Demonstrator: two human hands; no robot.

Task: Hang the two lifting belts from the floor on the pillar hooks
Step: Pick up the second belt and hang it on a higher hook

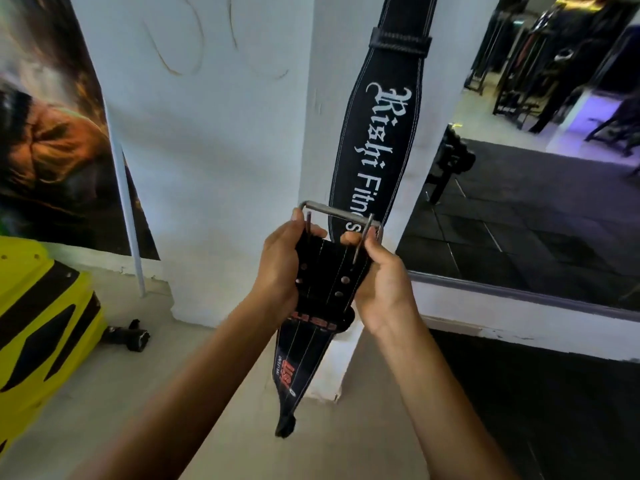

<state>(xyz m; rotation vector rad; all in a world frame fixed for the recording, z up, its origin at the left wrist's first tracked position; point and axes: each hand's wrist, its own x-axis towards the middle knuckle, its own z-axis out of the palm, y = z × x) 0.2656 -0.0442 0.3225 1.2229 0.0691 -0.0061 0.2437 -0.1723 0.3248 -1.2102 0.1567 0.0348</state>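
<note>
A black lifting belt with white lettering [377,133] hangs down the corner of the white pillar [235,150]; its top runs out of the frame and no hook shows. I hold a second black belt with red print [322,292] in front of the pillar, below the first. My left hand [282,271] grips its left edge and my right hand [379,282] its right edge, just under the metal buckle [337,213]. The buckle's two prongs point down over the strap. The belt's tail dangles between my forearms.
A yellow and black machine [41,323] stands at the lower left, with a small black object [130,336] on the floor beside it. A poster [52,133] covers the left wall. A mirror [536,150] at the right shows gym equipment.
</note>
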